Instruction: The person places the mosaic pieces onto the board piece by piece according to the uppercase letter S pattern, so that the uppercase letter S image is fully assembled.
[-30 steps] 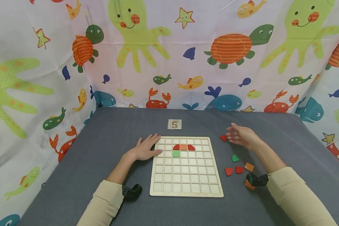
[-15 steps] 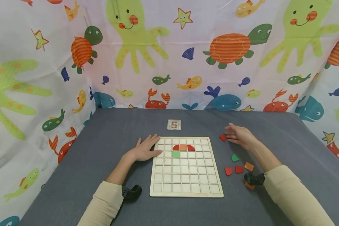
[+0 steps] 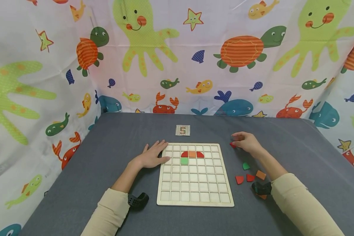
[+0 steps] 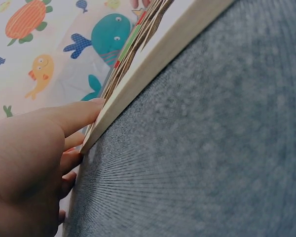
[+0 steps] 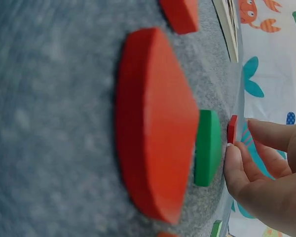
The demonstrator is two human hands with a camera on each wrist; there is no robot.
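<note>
My left hand [image 3: 148, 158] rests with spread fingers on the upper left edge of a wooden grid board [image 3: 195, 205]; its thumb lies over the rim in the left wrist view. Set in the board are two red quarter-round pieces, an orange square [image 3: 192, 154] between them, and a green square [image 3: 184, 161] below the left one. My right hand [image 3: 248, 143] is at a loose red piece [image 3: 232, 145] right of the board. In the right wrist view the thumb tip is right at that red piece [image 5: 232, 129], with the index finger held apart from it.
Nearer me, right of the board, lie a green piece [image 3: 246, 166], two red pieces [image 3: 239, 180] and orange pieces [image 3: 261, 175], one partly hidden by the wrist camera [image 3: 261, 188]. A small card [image 3: 182, 130] with an S pattern lies behind the board. Printed cloth surrounds the grey table.
My right hand has moved slightly left and turned over the far red piece, its thumb now at the piece. The left hand and the board stay put.
</note>
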